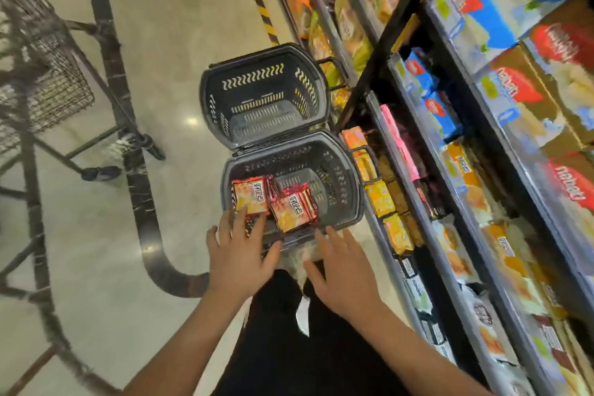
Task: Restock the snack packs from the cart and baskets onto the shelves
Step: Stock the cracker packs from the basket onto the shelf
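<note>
Two snack packs point(276, 202) lay in the near basket point(347, 180) at frame centre, just beyond both hands; the left hand point(239, 254), fingers spread, touched the nearer pack, while the right hand point(344, 273) hovered, fingers spread and empty.

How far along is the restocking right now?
Done: the far basket looks emptied. In hand: nothing is held yet; the left hand and right hand reach open toward the near basket. Left: two bundles of snack packs lie in it, still to go on the shelves. The cart shows only in part, so I cannot tell its load.
</note>
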`<action>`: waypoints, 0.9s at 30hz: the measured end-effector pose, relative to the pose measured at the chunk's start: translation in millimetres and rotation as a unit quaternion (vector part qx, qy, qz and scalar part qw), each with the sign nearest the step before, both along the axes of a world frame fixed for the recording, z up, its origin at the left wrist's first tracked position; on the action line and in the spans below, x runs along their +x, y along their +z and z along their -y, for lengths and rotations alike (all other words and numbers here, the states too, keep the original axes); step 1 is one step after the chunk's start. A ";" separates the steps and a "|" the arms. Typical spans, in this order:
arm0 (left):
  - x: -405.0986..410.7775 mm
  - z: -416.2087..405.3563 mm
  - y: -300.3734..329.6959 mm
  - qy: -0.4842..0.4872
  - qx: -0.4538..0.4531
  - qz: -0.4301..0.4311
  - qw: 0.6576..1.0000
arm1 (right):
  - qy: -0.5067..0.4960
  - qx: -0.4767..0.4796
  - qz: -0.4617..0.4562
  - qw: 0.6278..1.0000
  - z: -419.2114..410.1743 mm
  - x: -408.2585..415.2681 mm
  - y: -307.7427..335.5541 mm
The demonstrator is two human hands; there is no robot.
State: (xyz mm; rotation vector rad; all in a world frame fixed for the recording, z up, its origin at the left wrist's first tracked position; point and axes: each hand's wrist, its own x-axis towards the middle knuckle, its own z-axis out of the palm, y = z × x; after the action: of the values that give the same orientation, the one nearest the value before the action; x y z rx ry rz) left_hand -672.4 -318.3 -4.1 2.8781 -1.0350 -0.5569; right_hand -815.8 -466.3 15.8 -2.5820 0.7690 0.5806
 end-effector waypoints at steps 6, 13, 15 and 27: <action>20.4 8.3 -79.1 0.035 0.052 -0.034 0.997 | 0.013 0.017 -0.037 0.999 28.2 26.7 -83.3; 66.9 31.3 -208.7 0.001 0.102 -0.045 0.994 | 0.005 0.044 -0.088 0.995 59.5 73.5 -233.8; 82.8 35.8 -250.3 -0.007 0.139 -0.057 0.989 | -0.006 0.066 -0.106 0.992 63.7 86.3 -284.7; 166.5 58.7 -404.3 0.044 0.090 -0.117 0.988 | -0.201 0.183 -0.170 0.947 74.5 126.3 -444.3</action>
State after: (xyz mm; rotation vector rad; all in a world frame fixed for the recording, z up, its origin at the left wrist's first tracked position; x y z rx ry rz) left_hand -505.8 -377.0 -408.4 2.8963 -0.8593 -1.0010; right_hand -689.5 -540.8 -428.5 -1.9358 1.1396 0.9442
